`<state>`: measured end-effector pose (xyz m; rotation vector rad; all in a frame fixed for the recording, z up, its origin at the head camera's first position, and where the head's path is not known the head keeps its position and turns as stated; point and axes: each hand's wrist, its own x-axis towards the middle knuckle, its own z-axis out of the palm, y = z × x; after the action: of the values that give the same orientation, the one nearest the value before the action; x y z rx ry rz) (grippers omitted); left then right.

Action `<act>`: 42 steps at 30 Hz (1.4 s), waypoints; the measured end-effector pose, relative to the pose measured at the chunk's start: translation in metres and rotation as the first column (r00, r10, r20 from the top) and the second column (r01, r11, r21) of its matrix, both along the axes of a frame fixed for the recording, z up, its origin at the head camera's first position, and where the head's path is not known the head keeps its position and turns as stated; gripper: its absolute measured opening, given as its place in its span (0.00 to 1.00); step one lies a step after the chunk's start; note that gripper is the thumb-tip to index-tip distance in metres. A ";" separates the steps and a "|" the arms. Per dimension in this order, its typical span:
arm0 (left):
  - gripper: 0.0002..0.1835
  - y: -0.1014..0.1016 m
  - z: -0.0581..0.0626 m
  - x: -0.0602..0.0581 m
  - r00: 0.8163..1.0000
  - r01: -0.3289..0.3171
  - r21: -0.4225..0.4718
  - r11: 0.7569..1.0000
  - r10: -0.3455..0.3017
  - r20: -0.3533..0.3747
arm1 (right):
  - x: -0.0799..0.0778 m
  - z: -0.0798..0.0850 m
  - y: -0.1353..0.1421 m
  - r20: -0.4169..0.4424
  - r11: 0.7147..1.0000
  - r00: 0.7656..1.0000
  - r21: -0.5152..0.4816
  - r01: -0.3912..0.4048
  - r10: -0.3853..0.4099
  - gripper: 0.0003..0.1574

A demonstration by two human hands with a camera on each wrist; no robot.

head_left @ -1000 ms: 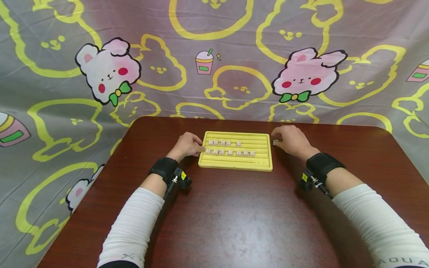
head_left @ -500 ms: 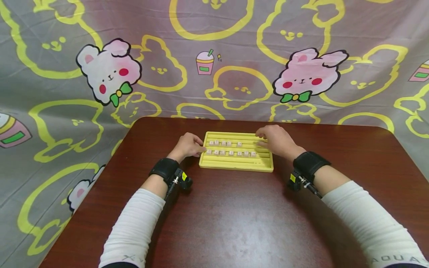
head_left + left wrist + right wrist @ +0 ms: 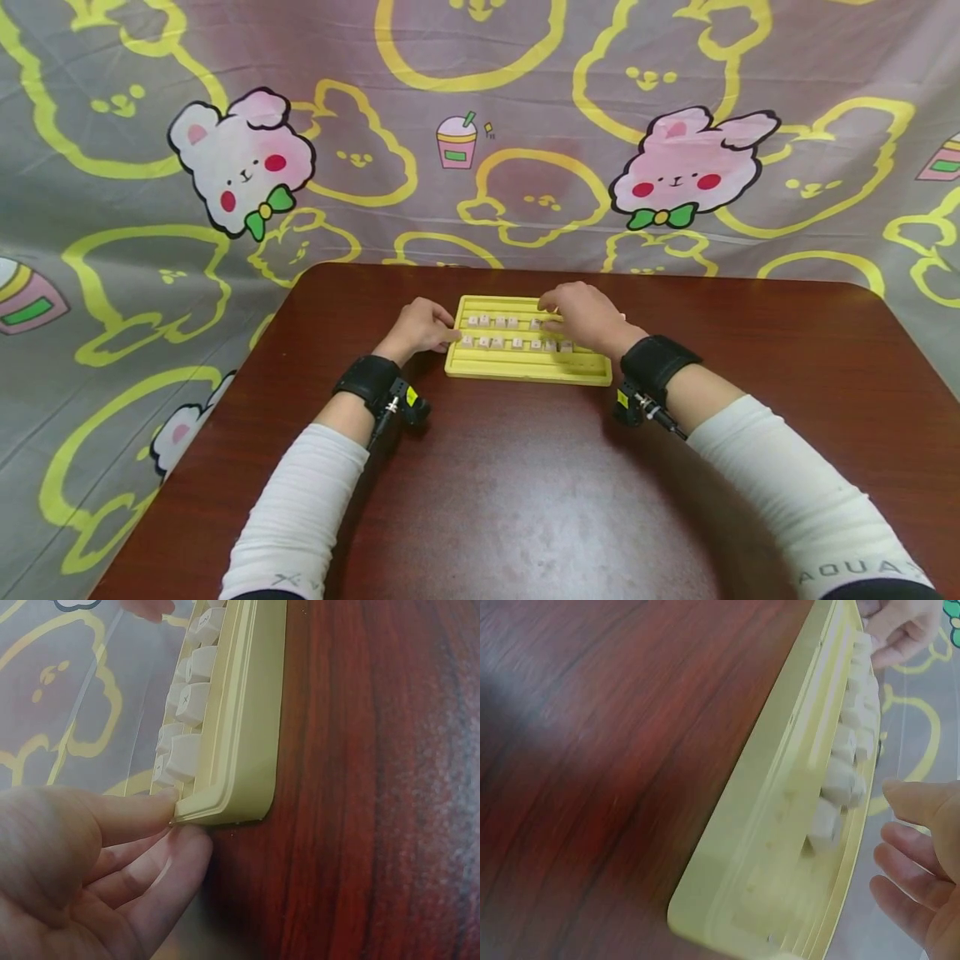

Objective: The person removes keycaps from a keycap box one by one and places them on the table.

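A shallow yellow ridged tray (image 3: 525, 368) lies on the table, holding two rows of small white keycaps (image 3: 483, 342), some with letters visible on top (image 3: 193, 703). My left hand (image 3: 417, 326) pinches the tray's left edge; in the left wrist view the thumb is on the rim and a finger under its corner. Over the tray's right part is my right hand (image 3: 588, 317), partly hiding the keycap rows in the head view. Seen from the right wrist, its thumb and fingers (image 3: 915, 847) are apart, beside the keycaps (image 3: 838, 780), with nothing visible between them.
The dark brown wooden table (image 3: 510, 483) extends around the tray. A small white piece (image 3: 622, 317) shows just behind the right wrist, too small to identify. Behind the table hangs a patterned cloth (image 3: 525, 117). Black straps with cameras sit on both wrists.
My right hand has moved left from the table beside the tray to over its right half, baring a small white piece behind it. The left hand keeps its hold on the tray's edge.
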<state>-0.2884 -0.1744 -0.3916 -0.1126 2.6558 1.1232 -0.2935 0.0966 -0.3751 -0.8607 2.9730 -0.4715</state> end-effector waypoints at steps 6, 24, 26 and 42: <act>0.19 -0.001 -0.001 0.001 1.000 0.004 0.004 1.000 -0.004 -0.005 | 0.002 -0.002 -0.010 -0.013 1.000 1.000 -0.006 -0.022 0.022 0.19; 0.17 -0.002 -0.002 0.000 1.000 0.015 0.008 1.000 -0.014 -0.009 | -0.005 -0.015 -0.012 -0.003 1.000 1.000 -0.006 -0.019 0.019 0.18; 0.17 -0.002 -0.002 0.000 1.000 0.013 0.011 1.000 -0.013 -0.007 | -0.005 -0.016 -0.012 -0.001 1.000 1.000 -0.009 -0.023 0.023 0.17; 0.17 -0.002 -0.001 0.001 1.000 0.004 0.017 1.000 -0.004 -0.001 | -0.006 -0.019 -0.016 -0.025 1.000 0.999 0.001 -0.031 0.031 0.05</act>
<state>-0.2877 -0.1767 -0.3925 -0.1039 2.6454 1.1448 -0.2992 0.0801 -0.3939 -0.9186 2.9770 -0.4629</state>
